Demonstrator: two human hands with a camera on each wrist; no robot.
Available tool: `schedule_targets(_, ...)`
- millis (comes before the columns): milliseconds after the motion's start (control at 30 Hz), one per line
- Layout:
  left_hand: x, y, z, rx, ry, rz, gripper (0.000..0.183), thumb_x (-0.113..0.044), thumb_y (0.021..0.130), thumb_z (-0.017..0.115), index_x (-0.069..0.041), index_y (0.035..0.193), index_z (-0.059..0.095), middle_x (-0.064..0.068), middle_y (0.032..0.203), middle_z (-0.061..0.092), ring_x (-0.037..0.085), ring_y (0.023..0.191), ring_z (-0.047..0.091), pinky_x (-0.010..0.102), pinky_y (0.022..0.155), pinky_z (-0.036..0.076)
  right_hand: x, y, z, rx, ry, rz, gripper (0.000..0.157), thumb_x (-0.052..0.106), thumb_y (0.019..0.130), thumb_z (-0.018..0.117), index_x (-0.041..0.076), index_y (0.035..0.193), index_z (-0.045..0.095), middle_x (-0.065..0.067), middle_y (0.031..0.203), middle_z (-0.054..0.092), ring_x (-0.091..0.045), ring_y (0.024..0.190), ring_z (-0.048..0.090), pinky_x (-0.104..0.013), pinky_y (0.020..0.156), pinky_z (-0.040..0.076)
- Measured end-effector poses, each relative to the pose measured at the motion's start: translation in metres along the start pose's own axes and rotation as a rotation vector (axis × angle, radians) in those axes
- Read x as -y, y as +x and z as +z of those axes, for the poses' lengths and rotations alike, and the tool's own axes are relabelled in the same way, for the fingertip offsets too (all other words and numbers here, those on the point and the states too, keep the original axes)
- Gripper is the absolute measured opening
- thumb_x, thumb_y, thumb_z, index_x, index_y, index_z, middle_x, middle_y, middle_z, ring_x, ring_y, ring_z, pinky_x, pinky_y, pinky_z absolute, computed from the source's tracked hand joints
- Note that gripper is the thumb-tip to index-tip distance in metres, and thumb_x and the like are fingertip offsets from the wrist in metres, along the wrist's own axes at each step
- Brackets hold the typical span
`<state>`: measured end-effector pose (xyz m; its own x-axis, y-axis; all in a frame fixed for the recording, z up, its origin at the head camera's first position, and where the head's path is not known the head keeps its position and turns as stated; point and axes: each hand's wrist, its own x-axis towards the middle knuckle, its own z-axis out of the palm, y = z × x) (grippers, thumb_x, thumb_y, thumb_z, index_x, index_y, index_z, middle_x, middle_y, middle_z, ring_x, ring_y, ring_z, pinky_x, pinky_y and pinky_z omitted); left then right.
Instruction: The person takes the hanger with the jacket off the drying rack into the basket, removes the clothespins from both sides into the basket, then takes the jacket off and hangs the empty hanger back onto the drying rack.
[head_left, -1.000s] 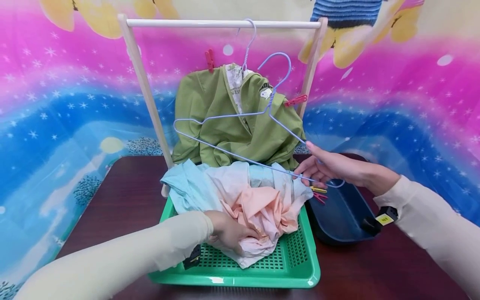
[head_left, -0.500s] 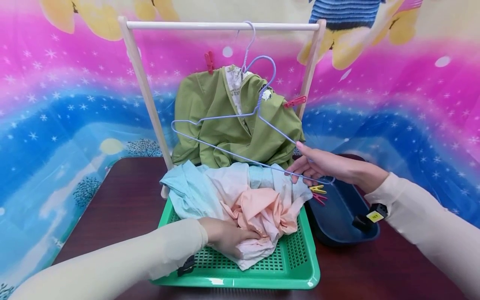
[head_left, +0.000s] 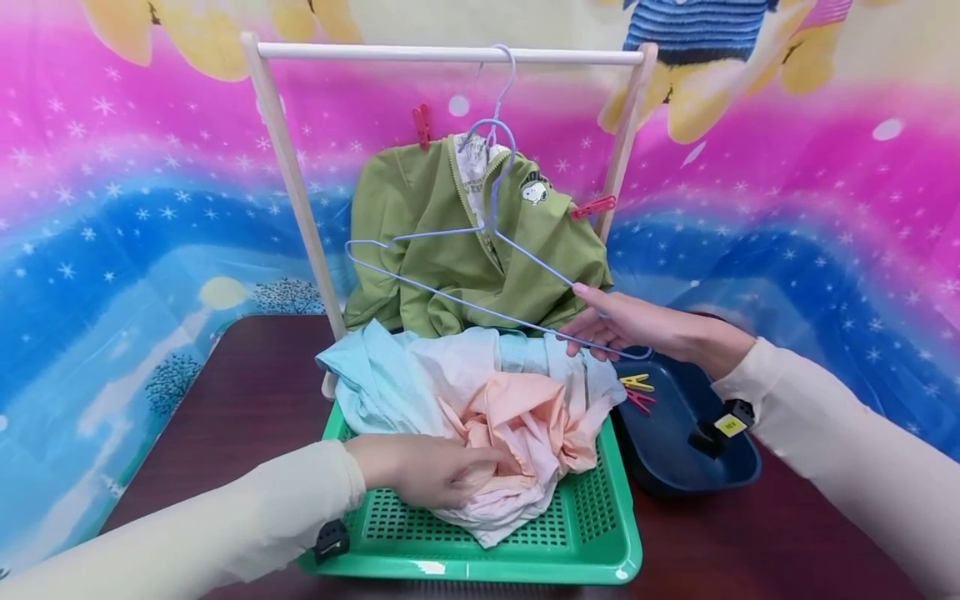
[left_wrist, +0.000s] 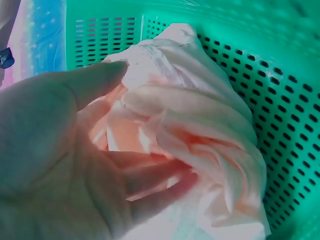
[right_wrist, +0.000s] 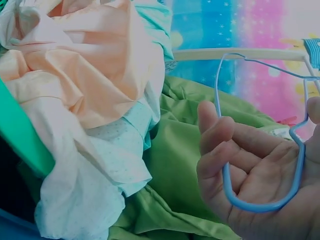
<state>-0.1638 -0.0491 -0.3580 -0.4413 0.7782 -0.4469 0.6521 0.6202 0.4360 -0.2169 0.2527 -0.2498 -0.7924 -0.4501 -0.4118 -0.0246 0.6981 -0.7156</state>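
Your left hand (head_left: pixel 427 471) spreads thumb and fingers apart on the peach-and-blue garment (head_left: pixel 517 400), likely to steady its loose folds where it lies in the green basket (head_left: pixel 465 569), spilling over the far edge; your right hand (head_left: pixel 637 325) grips the hanger (right_wrist: pixel 260 206) by one end, which seems to hold its frame up clear of the garment.

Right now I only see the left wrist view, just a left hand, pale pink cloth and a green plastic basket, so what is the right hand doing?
Observer: The right hand holds a thin lavender wire hanger.
Operator: Anything behind the green plastic basket?
Observer: An olive-green zip jacket hangs from the white rod of a pale wooden rack.
Operator: And to the basket's right?
Observer: A dark blue plastic tray, with a yellow clothespin and a red clothespin at its left side.
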Motion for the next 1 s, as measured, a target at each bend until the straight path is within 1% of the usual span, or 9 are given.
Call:
schedule_targets(67,0.002,-0.004,-0.003,-0.053,-0.037,0.036,0.055,-0.022,0.100,0.062,-0.038,0.149,0.041,-0.005,0.076,0.049,0.008,0.068,0.047,0.026,0.076,0.044,0.004,0.002,0.000,-0.006,0.000,-0.004,0.082,0.063,0.106,0.014,0.001,0.145,0.050,-0.013,0.119,0.066,-0.020,0.080,0.056,-0.035,0.081,0.047)
schedule_targets(133,0.003,-0.008,-0.005,-0.105,-0.042,0.049,0.053,-0.019,0.099,0.061,-0.031,0.148,0.044,-0.007,0.072,0.043,0.007,0.066,0.045,0.025,0.073,0.041,0.009,0.006,0.000,-0.016,0.005,-0.011,0.083,0.064,0.105,0.014,0.000,0.144,0.050,-0.012,0.118,0.066,-0.019,0.075,0.054,-0.033,0.075,0.047)
schedule_targets(200,0.004,-0.013,-0.008,-0.127,-0.040,0.030,0.052,-0.019,0.099,0.061,-0.027,0.147,0.045,-0.007,0.072,0.044,0.007,0.069,0.047,0.025,0.074,0.041,0.014,0.011,0.000,-0.037,0.019,-0.021,0.082,0.064,0.105,0.014,0.001,0.143,0.051,-0.010,0.115,0.067,-0.017,0.070,0.051,-0.031,0.069,0.045)
schedule_targets(400,0.005,-0.021,-0.012,-0.096,-0.058,-0.049,0.051,-0.024,0.102,0.058,-0.019,0.151,0.044,-0.004,0.073,0.052,0.008,0.071,0.051,0.027,0.079,0.045,0.027,0.028,-0.001,-0.111,0.061,-0.075,0.081,0.059,0.107,0.017,-0.004,0.136,0.057,-0.005,0.101,0.071,-0.014,0.061,0.050,-0.029,0.057,0.043)
schedule_targets(533,0.005,-0.025,-0.014,-0.107,-0.059,-0.079,0.049,-0.024,0.102,0.059,-0.020,0.150,0.046,-0.003,0.087,0.062,0.008,0.080,0.056,0.029,0.083,0.049,0.036,0.036,-0.004,-0.137,0.059,-0.095,0.080,0.058,0.107,0.019,-0.005,0.133,0.060,-0.005,0.098,0.072,-0.014,0.061,0.051,-0.029,0.056,0.042)
schedule_targets(700,0.005,-0.028,-0.017,-0.125,-0.043,-0.092,0.047,-0.027,0.103,0.059,-0.022,0.148,0.048,0.001,0.113,0.070,0.010,0.096,0.063,0.037,0.098,0.051,0.047,0.045,-0.006,-0.175,0.062,-0.091,0.081,0.059,0.107,0.019,-0.005,0.132,0.061,-0.005,0.096,0.073,-0.014,0.060,0.052,-0.029,0.054,0.041)
schedule_targets(800,0.005,-0.029,-0.019,-0.125,-0.041,-0.092,0.046,-0.028,0.103,0.059,-0.022,0.147,0.049,0.002,0.111,0.071,0.011,0.098,0.062,0.039,0.102,0.050,0.053,0.051,-0.008,-0.196,0.060,-0.088,0.082,0.061,0.106,0.020,-0.005,0.132,0.061,-0.005,0.095,0.073,-0.014,0.062,0.052,-0.028,0.054,0.041)
schedule_targets(933,0.006,-0.030,-0.019,-0.125,-0.044,-0.092,0.045,-0.028,0.102,0.059,-0.021,0.146,0.050,0.002,0.111,0.071,0.012,0.100,0.064,0.039,0.100,0.051,0.060,0.055,-0.009,-0.215,0.067,-0.079,0.081,0.062,0.106,0.019,-0.002,0.130,0.064,-0.007,0.097,0.073,-0.015,0.064,0.052,-0.028,0.055,0.042)
schedule_targets(1000,0.006,-0.031,-0.019,-0.130,-0.043,-0.093,0.045,-0.028,0.102,0.059,-0.021,0.146,0.051,0.003,0.122,0.070,0.013,0.107,0.065,0.040,0.102,0.051,0.063,0.056,-0.010,-0.222,0.070,-0.077,0.081,0.063,0.105,0.019,0.000,0.129,0.065,-0.007,0.097,0.074,-0.014,0.063,0.052,-0.028,0.056,0.042)
